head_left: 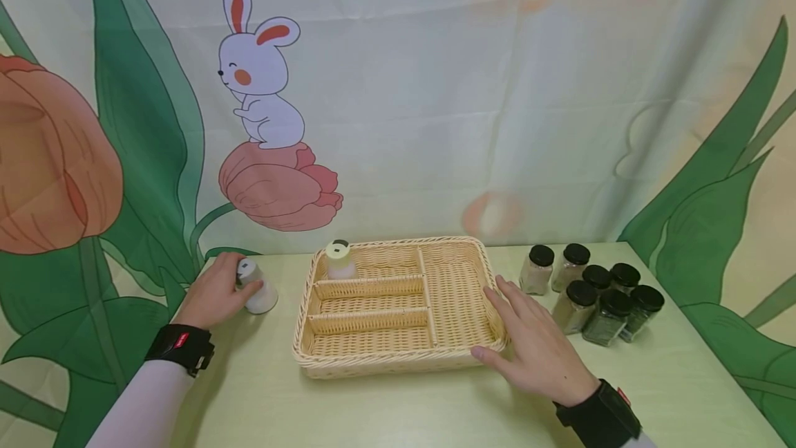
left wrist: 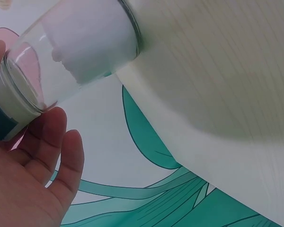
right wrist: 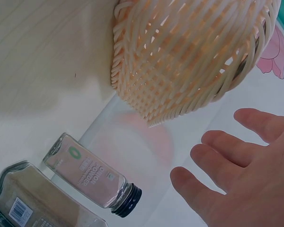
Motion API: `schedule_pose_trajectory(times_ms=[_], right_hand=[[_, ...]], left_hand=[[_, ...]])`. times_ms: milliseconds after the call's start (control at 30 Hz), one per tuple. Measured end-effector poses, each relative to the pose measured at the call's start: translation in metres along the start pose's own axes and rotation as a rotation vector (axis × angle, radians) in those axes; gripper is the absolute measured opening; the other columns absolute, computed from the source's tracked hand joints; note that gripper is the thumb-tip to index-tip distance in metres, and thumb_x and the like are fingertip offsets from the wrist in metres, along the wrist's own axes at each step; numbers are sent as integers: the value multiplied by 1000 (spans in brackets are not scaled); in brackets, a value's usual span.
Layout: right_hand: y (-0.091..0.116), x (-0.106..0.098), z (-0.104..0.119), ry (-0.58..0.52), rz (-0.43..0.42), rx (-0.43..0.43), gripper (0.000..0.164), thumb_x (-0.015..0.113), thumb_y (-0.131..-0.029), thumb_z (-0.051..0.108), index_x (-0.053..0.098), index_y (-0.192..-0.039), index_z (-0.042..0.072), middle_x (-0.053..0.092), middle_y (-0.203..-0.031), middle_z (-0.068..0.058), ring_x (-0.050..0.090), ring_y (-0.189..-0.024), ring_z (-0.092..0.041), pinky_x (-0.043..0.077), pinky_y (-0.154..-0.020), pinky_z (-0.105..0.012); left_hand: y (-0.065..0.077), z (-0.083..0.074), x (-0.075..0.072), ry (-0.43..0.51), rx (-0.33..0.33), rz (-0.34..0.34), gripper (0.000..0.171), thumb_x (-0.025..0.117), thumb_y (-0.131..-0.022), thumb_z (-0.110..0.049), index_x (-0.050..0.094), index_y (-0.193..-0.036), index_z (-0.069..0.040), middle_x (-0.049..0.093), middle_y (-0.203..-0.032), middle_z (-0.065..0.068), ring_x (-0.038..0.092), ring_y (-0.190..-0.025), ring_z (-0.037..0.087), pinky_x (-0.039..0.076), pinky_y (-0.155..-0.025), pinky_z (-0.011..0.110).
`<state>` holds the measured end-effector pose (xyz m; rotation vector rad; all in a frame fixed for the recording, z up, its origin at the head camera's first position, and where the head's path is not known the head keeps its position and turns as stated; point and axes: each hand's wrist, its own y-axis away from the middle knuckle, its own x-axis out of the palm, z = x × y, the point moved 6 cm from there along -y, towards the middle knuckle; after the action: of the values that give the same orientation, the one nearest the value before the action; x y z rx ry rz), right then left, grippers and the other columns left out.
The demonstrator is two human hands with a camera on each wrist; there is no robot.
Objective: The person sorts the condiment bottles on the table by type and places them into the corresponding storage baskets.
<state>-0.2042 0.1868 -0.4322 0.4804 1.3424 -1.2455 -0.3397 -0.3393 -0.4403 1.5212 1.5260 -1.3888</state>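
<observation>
My left hand (head_left: 214, 289) grips a clear glass seasoning jar (head_left: 262, 298) by its whitish lid, left of the basket. White powder fills the jar's lower part, as the left wrist view shows. Whether its base touches the table cannot be told. My right hand (head_left: 537, 344) has its fingers spread at the right end of a woven basket (head_left: 392, 359); contact with the rim is unclear. Dividers split the basket into three compartments on the left and a long one on the right. A second jar with a pale yellow lid (head_left: 338, 250) stands in the back left compartment.
Several black-capped glass spice jars (head_left: 606, 319) stand in a group right of the basket. One with pinkish powder (right wrist: 92, 172) shows in the right wrist view. Behind the table (head_left: 373, 413) hangs a printed curtain (head_left: 404, 88) with a rabbit and flowers.
</observation>
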Motion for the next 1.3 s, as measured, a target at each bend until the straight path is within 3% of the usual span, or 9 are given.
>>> schedule_pose_trajectory(times_ms=[767, 1300], right_hand=[[0, 2, -1, 9, -3, 1, 94, 67, -91, 66, 37, -161, 12, 33, -167, -19, 37, -151, -43, 36, -115, -66], [1, 2, 0, 13, -6, -2, 94, 67, -91, 66, 37, -162, 12, 35, -167, -19, 37, -151, -43, 36, -115, -65]], left_hand=[[0, -4, -1, -29, 42, -8, 59, 70, -97, -42, 52, -129, 4, 58, -119, 22, 62, -102, 36, 54, -86, 57], [4, -43, -27, -8, 112, -107, 52, 75, -95, -36, 55, -128, -1, 59, -118, 15, 60, -100, 30, 54, -82, 52]])
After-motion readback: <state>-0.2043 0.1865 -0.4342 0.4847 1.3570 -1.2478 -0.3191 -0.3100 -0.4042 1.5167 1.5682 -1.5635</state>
